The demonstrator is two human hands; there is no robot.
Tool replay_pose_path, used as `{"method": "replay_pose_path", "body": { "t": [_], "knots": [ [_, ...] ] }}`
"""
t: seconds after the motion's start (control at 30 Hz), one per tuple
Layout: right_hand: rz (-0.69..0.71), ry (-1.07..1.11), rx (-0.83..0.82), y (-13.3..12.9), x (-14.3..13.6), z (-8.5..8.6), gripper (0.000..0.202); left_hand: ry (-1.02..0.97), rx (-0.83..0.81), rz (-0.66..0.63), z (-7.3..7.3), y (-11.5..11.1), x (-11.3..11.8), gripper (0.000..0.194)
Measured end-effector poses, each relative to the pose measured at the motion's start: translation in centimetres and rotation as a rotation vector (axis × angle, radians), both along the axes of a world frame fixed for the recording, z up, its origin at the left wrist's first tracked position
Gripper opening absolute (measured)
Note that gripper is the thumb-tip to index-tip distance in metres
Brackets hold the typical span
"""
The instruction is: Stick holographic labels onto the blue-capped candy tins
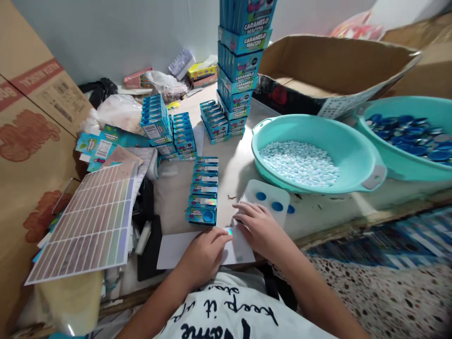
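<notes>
On the table edge in front of me lies a flat white card [173, 252]. My left hand [206, 249] rests on it, its fingers pressed together at a small shiny rainbow sticker [230, 231]. My right hand [259, 228] lies over the card's right part with fingers stretched out, close to the sticker. Just beyond, a row of blue candy boxes [205, 181] stands with pale strips on several; the nearest shows a round blue disc. Beside my right hand is a white plate [252, 188] with blue discs [277, 206].
A sticker sheet [88, 216] lies left, by a cardboard box [28, 127]. Stacked blue candy boxes [236, 80] rise at the back. On the right stand a turquoise tub [356, 155] of pale candies, another tub [395, 169] of blue discs and an open carton [332, 66].
</notes>
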State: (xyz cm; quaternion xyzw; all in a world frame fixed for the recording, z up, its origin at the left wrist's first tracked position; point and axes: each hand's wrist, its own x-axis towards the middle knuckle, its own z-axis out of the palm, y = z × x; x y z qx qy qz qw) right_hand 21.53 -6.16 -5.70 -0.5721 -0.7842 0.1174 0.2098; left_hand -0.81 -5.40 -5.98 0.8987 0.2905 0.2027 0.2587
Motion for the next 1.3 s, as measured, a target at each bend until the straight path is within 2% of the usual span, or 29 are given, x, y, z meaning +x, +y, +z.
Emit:
{"method": "replay_pose_path", "body": {
  "t": [0.07,0.23,0.37,0.63,0.9,1.0,1.1,1.23,1.3],
  "knots": [
    [0.002,-0.04,0.002,-0.9,0.3,-0.1,0.024,-0.006,-0.036,-0.013,-0.4,-0.1,1.3,0.041],
    [-0.02,-0.057,-0.027,-2.3,0.1,-0.6,0.021,0.044,-0.124,0.123,-1.7,-0.3,3.5,0.042],
    [-0.033,-0.03,0.0,-2.9,0.0,-1.3,0.02,0.05,-0.126,0.139,-2.4,-0.4,3.6,0.044],
    [-0.052,0.014,0.045,-3.0,0.3,-2.3,0.022,0.081,-0.102,0.143,-1.9,-0.5,3.1,0.036],
    [-0.047,0.032,0.086,-2.3,0.8,-2.9,0.02,0.05,-0.014,0.05,-1.6,0.0,2.3,0.03],
    [-0.039,0.061,0.095,-2.1,0.6,-2.8,0.02,0.036,0.058,-0.005,-1.8,0.0,2.0,0.02],
    [-0.036,0.106,0.117,-2.3,0.0,-2.7,0.024,0.035,0.115,-0.039,-2.3,0.2,1.8,0.019],
    [0.009,0.143,0.113,-2.5,-0.9,-3.0,0.034,0.038,0.07,-0.126,-2.6,0.3,1.5,0.02],
    [0.024,0.138,0.065,-2.4,-1.3,-3.0,0.04,-0.046,0.018,-0.204,-2.2,0.2,1.2,0.019]
  ]
}}
